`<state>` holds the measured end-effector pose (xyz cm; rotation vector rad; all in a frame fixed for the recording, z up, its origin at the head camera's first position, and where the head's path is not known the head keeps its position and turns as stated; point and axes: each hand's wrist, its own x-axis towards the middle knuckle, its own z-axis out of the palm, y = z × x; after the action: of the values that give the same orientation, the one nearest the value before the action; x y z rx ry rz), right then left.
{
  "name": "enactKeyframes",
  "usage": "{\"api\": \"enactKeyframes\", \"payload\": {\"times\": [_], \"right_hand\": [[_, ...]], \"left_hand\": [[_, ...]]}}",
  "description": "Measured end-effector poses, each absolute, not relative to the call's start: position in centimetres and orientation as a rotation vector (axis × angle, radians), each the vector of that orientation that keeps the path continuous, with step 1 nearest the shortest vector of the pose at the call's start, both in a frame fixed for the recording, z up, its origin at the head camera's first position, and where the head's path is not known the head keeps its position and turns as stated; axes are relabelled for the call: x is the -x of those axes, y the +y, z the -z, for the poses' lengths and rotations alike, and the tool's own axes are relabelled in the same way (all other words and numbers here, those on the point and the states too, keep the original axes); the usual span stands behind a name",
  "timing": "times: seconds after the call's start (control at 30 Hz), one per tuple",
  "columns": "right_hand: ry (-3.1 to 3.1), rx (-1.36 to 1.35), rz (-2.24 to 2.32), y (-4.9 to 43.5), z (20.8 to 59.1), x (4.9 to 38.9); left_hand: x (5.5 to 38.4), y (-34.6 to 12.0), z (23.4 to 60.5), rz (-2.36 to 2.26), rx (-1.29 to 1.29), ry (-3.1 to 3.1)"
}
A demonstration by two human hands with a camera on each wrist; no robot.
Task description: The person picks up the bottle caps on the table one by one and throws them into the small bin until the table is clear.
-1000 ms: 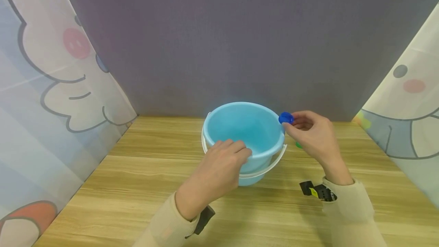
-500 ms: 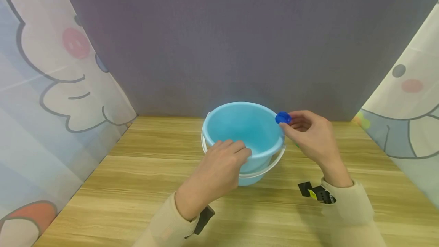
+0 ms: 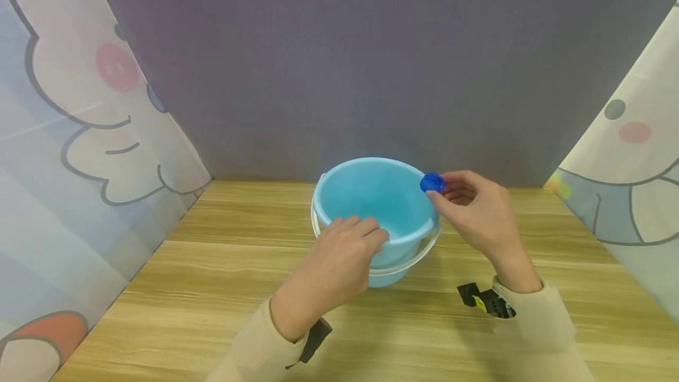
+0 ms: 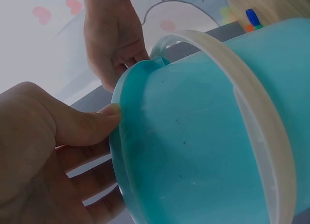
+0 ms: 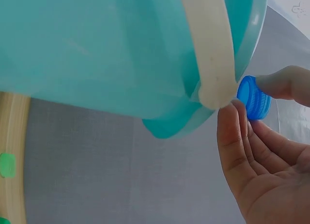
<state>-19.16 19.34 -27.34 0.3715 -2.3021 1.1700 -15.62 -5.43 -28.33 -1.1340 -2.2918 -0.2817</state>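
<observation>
A light blue bucket [image 3: 371, 193] stands upright in the head view, its white handle [image 4: 265, 122] hanging down on the near side. My left hand [image 3: 346, 255] grips the near rim, the thumb [image 4: 92, 124] outside and the other fingers over the inner side. At the bucket's right rim, my right hand [image 3: 480, 211] pinches a blue bottle cap [image 3: 432, 183] between thumb and fingertips. In the right wrist view the ribbed side of this cap shows right beside the handle's joint. The bucket's bottom is partly hidden behind my left hand and the near rim.
Green caps [image 5: 7, 165] lie on the wooden tabletop [image 3: 223, 287] at the left edge of the right wrist view. Behind the bucket, the left wrist view shows a small blue piece [image 4: 253, 18]. A grey panel [image 3: 339, 63] rises behind; cartoon-print cloths [image 3: 95, 152] flank both sides.
My right hand has moved slightly left with the blue bottle cap, bringing it over the bucket's right rim. The green spot near that hand is now hidden. My left hand and the bucket stay put.
</observation>
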Motion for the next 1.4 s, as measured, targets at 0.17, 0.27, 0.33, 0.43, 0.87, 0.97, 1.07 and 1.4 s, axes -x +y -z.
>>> {"api": "enactKeyframes", "payload": {"times": [0.17, 0.27, 0.33, 0.43, 0.87, 0.97, 1.07, 1.4], "right_hand": [[-2.303, -0.409, -1.191, 18.9, 27.4, 19.1], [-2.295, -0.42, -1.189, 18.7, 27.5, 19.1], [-2.295, -0.42, -1.182, 18.5, 27.5, 19.1], [-2.297, -0.424, -1.178, 18.2, 27.5, 19.0], [-2.308, -0.473, -1.212, 17.2, 27.9, 19.1], [-2.308, -0.476, -1.201, 17.0, 28.1, 19.2], [-2.314, -0.47, -1.194, 16.8, 28.2, 19.2], [-2.33, -0.463, -1.191, 16.8, 28.2, 19.2]], "left_hand": [[15.6, -5.4, 28.3, 0.273, 1.132, -2.296], [15.6, -5.4, 28.3, 0.272, 1.133, -2.296], [15.6, -5.4, 28.3, 0.273, 1.134, -2.297], [15.6, -5.4, 28.3, 0.271, 1.134, -2.302], [15.6, -5.3, 28.3, 0.27, 1.13, -2.298], [15.6, -5.3, 28.3, 0.277, 1.128, -2.3], [15.7, -5.3, 28.4, 0.281, 1.128, -2.298], [15.7, -5.3, 28.4, 0.271, 1.13, -2.304]]}}
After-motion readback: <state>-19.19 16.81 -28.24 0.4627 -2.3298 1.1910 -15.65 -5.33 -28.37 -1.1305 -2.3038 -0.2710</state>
